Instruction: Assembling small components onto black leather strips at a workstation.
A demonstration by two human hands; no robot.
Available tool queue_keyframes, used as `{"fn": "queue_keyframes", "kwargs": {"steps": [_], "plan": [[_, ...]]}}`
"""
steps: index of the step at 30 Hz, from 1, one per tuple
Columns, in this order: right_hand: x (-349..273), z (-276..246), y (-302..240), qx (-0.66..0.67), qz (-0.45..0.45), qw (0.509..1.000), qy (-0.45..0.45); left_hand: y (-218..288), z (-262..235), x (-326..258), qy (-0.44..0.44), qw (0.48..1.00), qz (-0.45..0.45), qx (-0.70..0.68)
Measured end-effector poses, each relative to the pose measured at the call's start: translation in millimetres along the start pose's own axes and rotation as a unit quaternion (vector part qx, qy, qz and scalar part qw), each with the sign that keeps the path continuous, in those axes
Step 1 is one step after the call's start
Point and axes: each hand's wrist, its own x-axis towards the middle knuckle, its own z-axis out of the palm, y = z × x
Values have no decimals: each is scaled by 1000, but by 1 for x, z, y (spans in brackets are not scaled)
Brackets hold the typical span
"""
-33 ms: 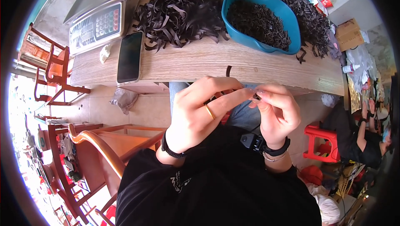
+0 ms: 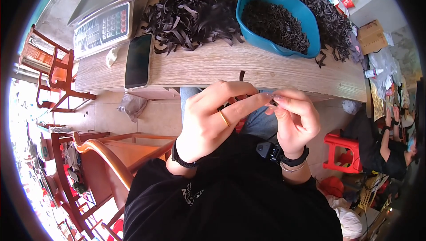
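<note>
Above my lap, at the near edge of the table (image 2: pixel 195 74), my two hands meet at the fingertips. A dark strip (image 2: pixel 242 76) sticks up from behind the fingers of my left hand (image 2: pixel 211 119), which is closed around it. Its lower part is hidden by those fingers. My right hand (image 2: pixel 295 116) pinches a small dark piece (image 2: pixel 274 103) between thumb and forefinger, touching the left fingertips. Whether this piece and the strip are joined I cannot tell. Beyond them lie a heap of long dark strips (image 2: pixel 191 17) and a teal basin (image 2: pixel 277 52) holding short dark pieces (image 2: pixel 277 25).
A digital scale (image 2: pixel 104 25) and a phone (image 2: pixel 138 61) occupy the table's left side. Another dark heap (image 2: pixel 326 19) lies right of the basin. A wooden chair (image 2: pixel 106 161) stands at my left, a red stool (image 2: pixel 344 152) at my right, near another person (image 2: pixel 390 152).
The upright end of the dark strip has shifted very slightly left. Both hands stay almost in place, fingertips still together.
</note>
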Motion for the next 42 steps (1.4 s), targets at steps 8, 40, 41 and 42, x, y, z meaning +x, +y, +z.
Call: {"fn": "queue_keyframes", "kwargs": {"steps": [8,40,41,42], "plan": [[2,3,0,-41,-12,999,-13,7,4,-7,31,996,-80,-21],[3,4,0,-121,18,992,-28,-8,8,-11,49,998,-31,24],[3,3,1,-114,26,992,-37,-8,9,-12,49,998,-31,24],[3,3,1,-106,33,993,-47,-9,9,-12,52,998,-29,27]]}}
